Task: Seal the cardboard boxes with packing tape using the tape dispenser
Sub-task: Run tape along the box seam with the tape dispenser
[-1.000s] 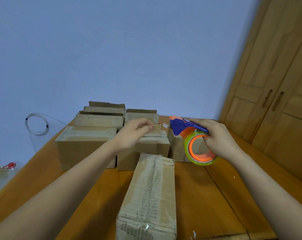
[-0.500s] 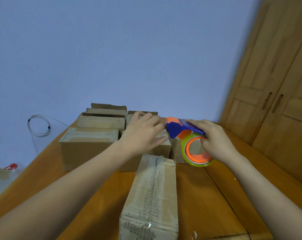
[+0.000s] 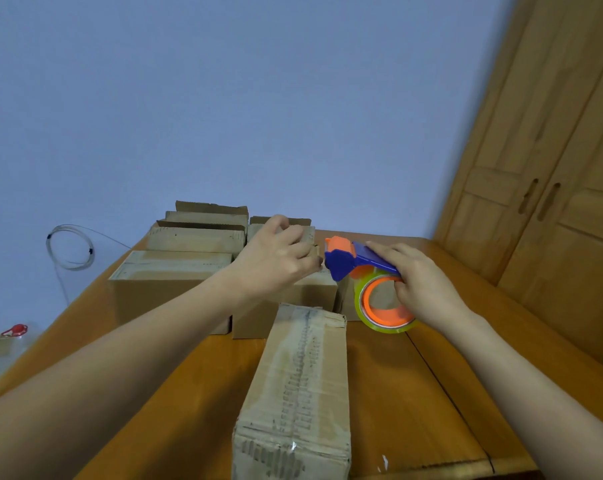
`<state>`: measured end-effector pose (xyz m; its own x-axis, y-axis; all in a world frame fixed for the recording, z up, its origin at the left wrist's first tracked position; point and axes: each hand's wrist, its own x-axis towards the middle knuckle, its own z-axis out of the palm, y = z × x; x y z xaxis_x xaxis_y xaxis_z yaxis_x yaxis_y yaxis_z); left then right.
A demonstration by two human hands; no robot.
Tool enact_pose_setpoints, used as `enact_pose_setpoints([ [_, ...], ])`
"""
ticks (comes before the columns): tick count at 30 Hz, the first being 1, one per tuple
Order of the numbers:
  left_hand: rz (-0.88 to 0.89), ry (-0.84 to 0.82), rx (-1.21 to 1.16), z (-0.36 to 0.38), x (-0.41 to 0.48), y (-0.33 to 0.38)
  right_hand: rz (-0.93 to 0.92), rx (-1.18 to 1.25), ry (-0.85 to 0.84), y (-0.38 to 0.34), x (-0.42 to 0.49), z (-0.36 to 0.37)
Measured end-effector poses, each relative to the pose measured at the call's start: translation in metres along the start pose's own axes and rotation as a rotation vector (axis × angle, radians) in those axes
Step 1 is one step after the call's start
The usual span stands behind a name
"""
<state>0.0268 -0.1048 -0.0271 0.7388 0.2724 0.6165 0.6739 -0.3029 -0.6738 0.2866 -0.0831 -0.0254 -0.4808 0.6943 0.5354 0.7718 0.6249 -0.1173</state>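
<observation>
Left hand (image 3: 279, 258) closed in on tape dispenser (image 3: 358, 263) nose, fingers curled, pinch unclear. Right hand (image 3: 421, 289) gripped tape dispenser, held just beyond long box (image 3: 300, 375); box print unreadable.

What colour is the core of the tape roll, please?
Orange; the head view shows the tape roll best.
</observation>
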Motion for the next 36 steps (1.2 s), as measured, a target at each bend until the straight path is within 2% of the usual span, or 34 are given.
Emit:
enact_pose_setpoints([
  [11,0.004,0.010,-0.008,0.023,-0.073,-0.015,0.002,-0.188,0.008,0.047,-0.053,0.009],
  [22,0.039,-0.004,0.015,0.033,-0.081,-0.002,-0.072,-0.347,0.063,0.054,-0.063,0.015],
  [36,0.034,0.045,0.039,0.045,-0.090,0.003,-0.109,-0.356,0.105,0.062,-0.060,0.038],
])
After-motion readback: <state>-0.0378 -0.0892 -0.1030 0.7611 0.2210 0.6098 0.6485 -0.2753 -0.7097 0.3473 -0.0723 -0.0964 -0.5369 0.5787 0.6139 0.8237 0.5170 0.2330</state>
